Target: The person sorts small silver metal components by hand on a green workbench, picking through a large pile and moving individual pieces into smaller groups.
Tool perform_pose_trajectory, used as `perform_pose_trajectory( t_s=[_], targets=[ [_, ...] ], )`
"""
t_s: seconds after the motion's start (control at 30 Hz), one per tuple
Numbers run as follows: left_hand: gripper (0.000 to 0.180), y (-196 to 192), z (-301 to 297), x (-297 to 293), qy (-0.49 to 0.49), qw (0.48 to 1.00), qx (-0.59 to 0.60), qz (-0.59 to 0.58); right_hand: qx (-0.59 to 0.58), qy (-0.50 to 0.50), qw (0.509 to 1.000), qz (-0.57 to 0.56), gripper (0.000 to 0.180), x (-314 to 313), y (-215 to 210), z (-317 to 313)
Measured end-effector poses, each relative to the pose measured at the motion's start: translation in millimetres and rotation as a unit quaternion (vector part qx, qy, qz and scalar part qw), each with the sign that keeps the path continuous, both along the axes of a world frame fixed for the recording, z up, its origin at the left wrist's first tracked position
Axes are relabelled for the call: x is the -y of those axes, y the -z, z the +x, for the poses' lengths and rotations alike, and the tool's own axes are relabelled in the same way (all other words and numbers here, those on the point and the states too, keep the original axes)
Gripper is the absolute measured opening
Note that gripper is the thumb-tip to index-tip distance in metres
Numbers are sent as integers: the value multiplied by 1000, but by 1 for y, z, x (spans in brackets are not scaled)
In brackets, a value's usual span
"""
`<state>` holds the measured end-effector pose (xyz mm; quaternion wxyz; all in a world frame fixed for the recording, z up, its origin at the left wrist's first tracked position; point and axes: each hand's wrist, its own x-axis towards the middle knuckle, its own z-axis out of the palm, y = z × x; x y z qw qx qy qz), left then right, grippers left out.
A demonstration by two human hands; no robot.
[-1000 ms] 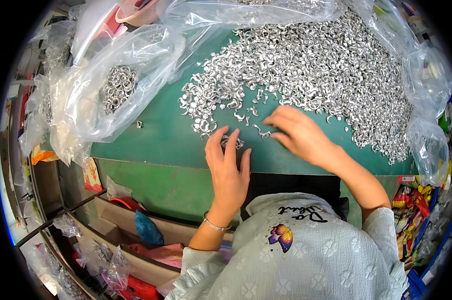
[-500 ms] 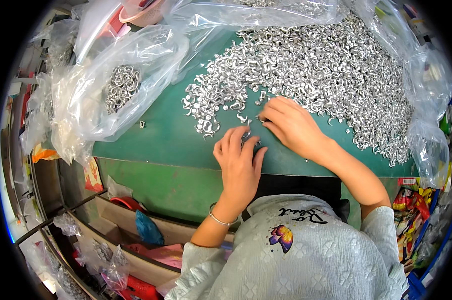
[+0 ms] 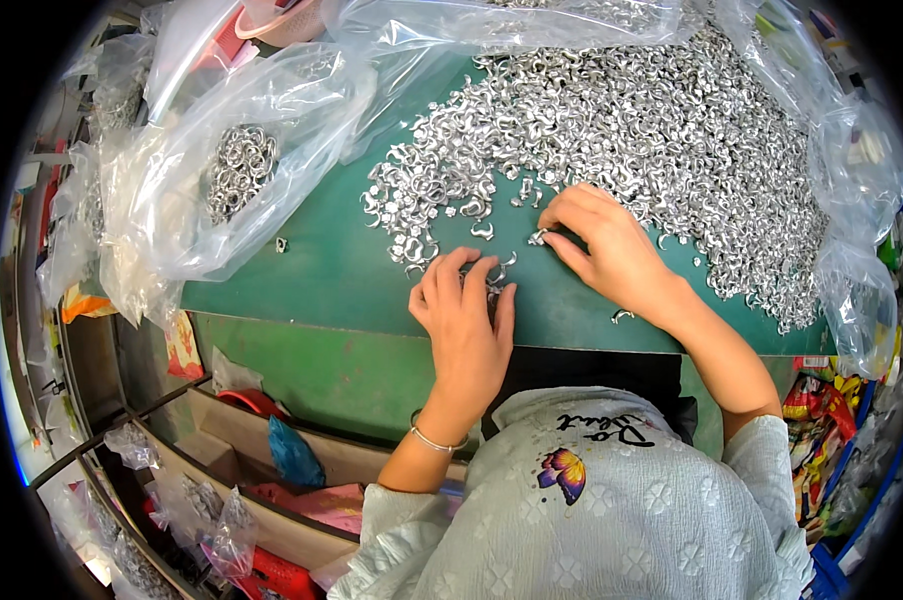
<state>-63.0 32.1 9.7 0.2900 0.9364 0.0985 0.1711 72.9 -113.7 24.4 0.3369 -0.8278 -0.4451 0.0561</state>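
A wide heap of small shiny curved metal pieces (image 3: 632,130) covers the far and right part of the green tabletop (image 3: 352,270). My right hand (image 3: 609,245) is at the heap's near edge, with thumb and forefinger pinched on a small metal piece (image 3: 538,238). To its left and nearer me, my left hand (image 3: 462,315) is bent with curled fingers round some curved metal pieces (image 3: 495,283), partly hidden under the fingers. One loose curved piece (image 3: 508,260) lies just beyond its fingertips, and another (image 3: 622,315) sits below my right wrist.
A clear plastic bag (image 3: 312,110) holding metal rings (image 3: 242,170) lies on the left of the table. More clear plastic (image 3: 857,220) edges the heap at right. A pink basket (image 3: 287,22) stands far left. Below the table is a compartmented drawer or shelf (image 3: 222,425).
My right hand has shifted right, away from my left, and its pinched piece now shows. My left hand has moved slightly left, and a loose piece lies beyond its fingers.
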Motion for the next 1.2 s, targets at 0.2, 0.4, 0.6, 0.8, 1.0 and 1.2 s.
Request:
perform_pose_trajectory(
  t_s=[0.2, 0.4, 0.6, 0.8, 1.0, 1.2],
  targets=[
    [44, -2, 0, 0, -10, 1000, 10, -23, -25, 19, 999, 21, 9, 4, -1, -3],
    [41, -1, -1, 0, -6, 1000, 6, -13, -82, 21, 996, 15, 6, -1, -4, -3],
    [41, -1, -6, -4, 5, 1000, 4, -28, 84, 65, 994, -15, 10, 11, -9, 6],
    [36, -1, -7, -5, 4, 999, 9, -41, 34, 47, 998, -34, 18, 28, -15, -5],
    [31, -3, -7, -4, -18, 999, 20, -32, 56, -26, 997, -49, 15, 11, -4, -24],
    [28, -2, -15, -12, -36, 998, 45, -31, 28, 15, 998, -59, 11, 34, -19, -9]
  ],
)
